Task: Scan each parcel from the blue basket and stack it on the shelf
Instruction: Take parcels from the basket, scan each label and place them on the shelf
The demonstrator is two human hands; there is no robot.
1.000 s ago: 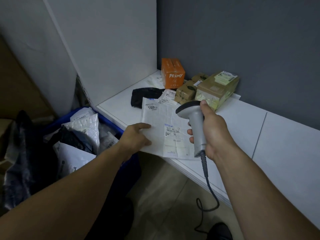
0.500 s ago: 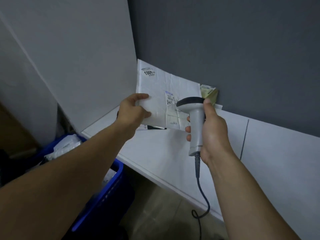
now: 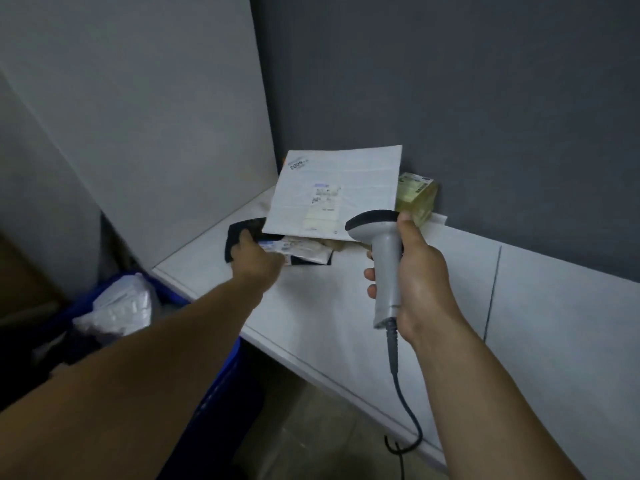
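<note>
The white mailer (image 3: 337, 192) is on the shelf (image 3: 346, 306), propped at a tilt on the small pile in the back corner with its printed label facing up. Several parcels are stacked here:

- A black parcel (image 3: 239, 237) pokes out from under the mailer's lower left corner.
- A small labelled packet (image 3: 301, 249) lies just below the mailer's lower edge.
- A yellowish taped box (image 3: 415, 195) sits just to the mailer's right, against the dark wall.

The left hand (image 3: 258, 258) reaches in at the mailer's lower left corner and lies on the black parcel and the packet. It is seen from the back, so I cannot tell whether its fingers grip anything or only rest there.

The right hand (image 3: 419, 271) is wrapped round the grip of the scanner (image 3: 384, 265). The scanner's dark head is level with the mailer's lower right corner and near it, and its cable (image 3: 405, 410) hangs down past the shelf edge. No scan light shows, so it is unclear whether the mailer's label has been read.

Well below and left of the mailer stands the blue basket (image 3: 221, 379). It holds at least one white bubble-wrap parcel (image 3: 121, 306), with darker shapes beside it that are too dim to name.

My reading is that the task is partway through. A handful of parcels are shelved and this mailer looks placed or nearly so. The basket's remaining parcels have yet to be lifted, scanned and stacked.
</note>
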